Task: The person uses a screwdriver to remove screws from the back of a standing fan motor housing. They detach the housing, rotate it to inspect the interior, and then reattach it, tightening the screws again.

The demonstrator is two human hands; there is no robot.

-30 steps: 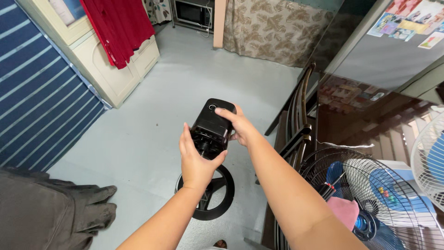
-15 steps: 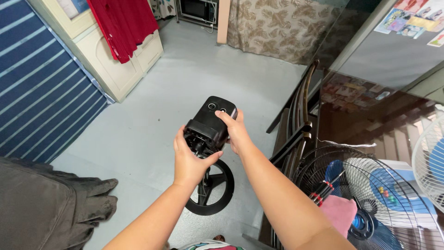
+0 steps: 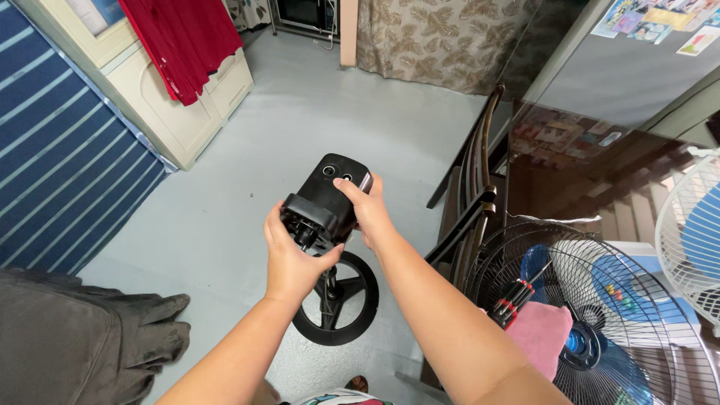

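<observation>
Nearest the camera, a dark grey cloth (image 3: 82,337) lies at lower left. At lower right, a wire fan guard (image 3: 600,315) lies flat over a blue fan blade (image 3: 622,289), with a pink cloth (image 3: 538,335) and a red-and-black screwdriver set (image 3: 510,302) resting on it. A white fan guard (image 3: 694,240) stands at the right edge.

A black round fan base (image 3: 337,298) sits on the grey floor (image 3: 300,127), directly below the hands, with a pole rising from its centre.

The motor housing (image 3: 328,199), black and boxy, is held in the air above the base, between both hands, tilted with its rounded rear end pointing away and up. Two small round holes show on its upper rear face.

The left hand (image 3: 291,259) supports the housing from below at the near end. Its fingers wrap under the near end and are mostly hidden; the thumb lies up along the left side, touching the housing.

The right hand (image 3: 371,214) grips the housing from the right. Its fingers are curled over the top rear edge, pressed against the housing.

To the right, dark wooden chairs (image 3: 480,195) stand beside a glass-topped bench (image 3: 592,165).

Farther off, a cream cabinet (image 3: 187,105) carries a hanging red cloth (image 3: 187,37). A leaf-patterned curtain (image 3: 442,37) closes the far side.
</observation>
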